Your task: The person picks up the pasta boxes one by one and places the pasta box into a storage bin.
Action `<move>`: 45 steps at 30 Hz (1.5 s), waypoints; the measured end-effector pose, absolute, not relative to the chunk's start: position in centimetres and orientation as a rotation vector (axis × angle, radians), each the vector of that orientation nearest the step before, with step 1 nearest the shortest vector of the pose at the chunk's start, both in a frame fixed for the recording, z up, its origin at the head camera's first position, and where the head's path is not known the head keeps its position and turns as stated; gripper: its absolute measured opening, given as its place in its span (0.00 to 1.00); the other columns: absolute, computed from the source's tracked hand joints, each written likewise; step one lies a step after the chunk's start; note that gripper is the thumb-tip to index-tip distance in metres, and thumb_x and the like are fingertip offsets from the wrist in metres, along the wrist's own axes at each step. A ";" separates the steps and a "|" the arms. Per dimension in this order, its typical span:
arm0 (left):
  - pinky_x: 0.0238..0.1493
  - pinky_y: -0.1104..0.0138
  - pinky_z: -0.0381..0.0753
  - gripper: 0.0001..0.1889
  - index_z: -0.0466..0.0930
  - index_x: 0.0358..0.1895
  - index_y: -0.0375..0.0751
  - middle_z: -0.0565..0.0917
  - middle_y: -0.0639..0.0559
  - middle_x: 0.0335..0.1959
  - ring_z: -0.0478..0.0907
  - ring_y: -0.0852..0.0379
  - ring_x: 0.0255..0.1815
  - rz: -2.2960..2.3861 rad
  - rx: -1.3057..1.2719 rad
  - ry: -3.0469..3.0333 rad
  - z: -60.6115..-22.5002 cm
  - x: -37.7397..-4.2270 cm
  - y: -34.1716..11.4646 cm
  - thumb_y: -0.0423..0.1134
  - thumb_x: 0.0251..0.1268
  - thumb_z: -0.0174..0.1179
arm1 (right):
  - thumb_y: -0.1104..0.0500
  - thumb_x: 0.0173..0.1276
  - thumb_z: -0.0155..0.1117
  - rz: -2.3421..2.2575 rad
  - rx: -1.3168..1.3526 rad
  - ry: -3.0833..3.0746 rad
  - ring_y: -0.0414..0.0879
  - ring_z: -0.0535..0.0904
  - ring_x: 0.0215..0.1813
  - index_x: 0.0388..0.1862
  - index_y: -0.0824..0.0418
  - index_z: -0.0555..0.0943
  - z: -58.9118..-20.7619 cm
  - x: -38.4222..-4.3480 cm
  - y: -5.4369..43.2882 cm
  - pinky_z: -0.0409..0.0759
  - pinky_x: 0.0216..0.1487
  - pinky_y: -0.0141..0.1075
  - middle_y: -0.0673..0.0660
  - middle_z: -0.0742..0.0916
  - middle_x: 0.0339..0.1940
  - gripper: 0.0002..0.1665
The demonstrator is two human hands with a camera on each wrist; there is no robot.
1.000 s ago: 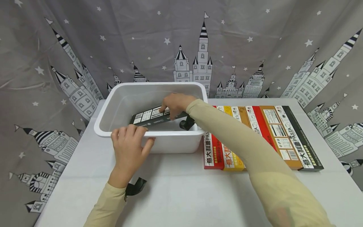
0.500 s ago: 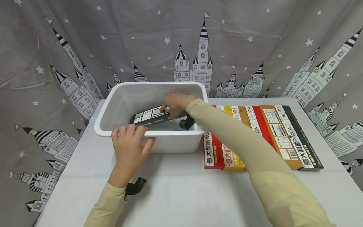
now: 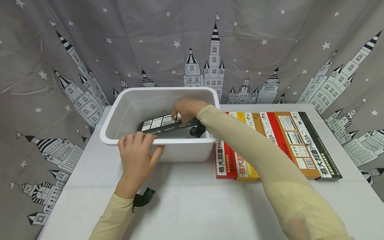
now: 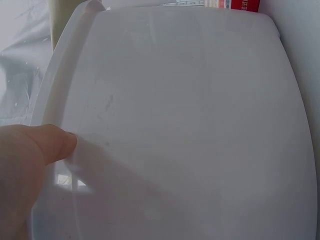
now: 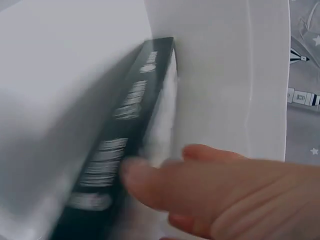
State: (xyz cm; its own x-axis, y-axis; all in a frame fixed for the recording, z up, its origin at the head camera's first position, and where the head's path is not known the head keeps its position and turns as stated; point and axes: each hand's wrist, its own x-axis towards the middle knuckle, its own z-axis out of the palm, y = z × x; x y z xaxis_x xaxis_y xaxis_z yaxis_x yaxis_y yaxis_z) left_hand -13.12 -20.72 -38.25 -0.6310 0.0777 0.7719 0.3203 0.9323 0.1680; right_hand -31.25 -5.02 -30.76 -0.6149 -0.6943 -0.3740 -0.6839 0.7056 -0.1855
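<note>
A white plastic bin stands on the table, and a slim black pasta box lies slantwise inside it. My right hand reaches into the bin and holds the box near its right end. Up close in the right wrist view, the thumb lies along the box's dark narrow side, with other fingers partly hidden behind. My left hand grips the bin's front rim, fingers hooked over it. The left wrist view shows that thumb against the outer wall, just under the rim.
A row of pasta boxes in red, yellow, brown and black lies right of the bin, partly covered by my right sleeve. The white table ends at a grey castle-print curtain behind.
My right fingers have shifted very slightly to the right on the black pasta box. My left hand and the bin look unmoved.
</note>
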 end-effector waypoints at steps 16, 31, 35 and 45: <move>0.51 0.43 0.62 0.13 0.78 0.36 0.39 0.78 0.39 0.33 0.70 0.36 0.37 -0.368 -0.284 -2.239 -38.1 -13.0 -20.7 0.47 0.58 0.58 | 0.68 0.64 0.64 -0.110 -1.042 2.548 0.50 0.68 0.79 0.72 0.52 0.75 -30.5 -31.2 -5.2 0.68 0.77 0.41 0.51 0.76 0.76 0.36; 0.51 0.42 0.61 0.14 0.78 0.36 0.38 0.78 0.38 0.32 0.69 0.35 0.37 -0.374 -0.285 -2.242 -38.2 -13.2 -20.6 0.47 0.59 0.57 | 0.52 0.73 0.61 -0.051 -1.099 2.646 0.53 0.67 0.79 0.77 0.50 0.69 -25.6 -30.5 -2.1 0.66 0.77 0.48 0.55 0.73 0.78 0.34; 0.50 0.41 0.61 0.15 0.78 0.37 0.38 0.78 0.38 0.32 0.70 0.35 0.37 -0.365 -0.290 -2.244 -38.2 -13.3 -20.5 0.48 0.59 0.57 | 0.52 0.73 0.61 -0.060 -1.081 2.701 0.56 0.67 0.78 0.79 0.52 0.66 -23.9 -30.4 1.4 0.68 0.76 0.51 0.59 0.73 0.77 0.37; 0.51 0.41 0.61 0.15 0.78 0.37 0.37 0.78 0.37 0.32 0.70 0.34 0.38 -0.380 -0.281 -2.239 -38.4 -13.3 -20.6 0.48 0.59 0.57 | 0.50 0.71 0.62 0.081 -0.907 2.837 0.62 0.75 0.64 0.77 0.54 0.69 -23.8 -29.9 12.1 0.78 0.62 0.57 0.68 0.79 0.66 0.36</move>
State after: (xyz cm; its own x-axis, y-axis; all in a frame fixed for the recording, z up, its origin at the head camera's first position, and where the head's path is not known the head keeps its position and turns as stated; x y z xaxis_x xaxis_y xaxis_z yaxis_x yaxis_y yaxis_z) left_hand -13.25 -20.60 -38.42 -0.6322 0.0741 0.7712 0.3241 0.9294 0.1765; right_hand -29.87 12.09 -23.81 -0.8026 -0.5717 -0.1701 -0.5806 0.8142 0.0025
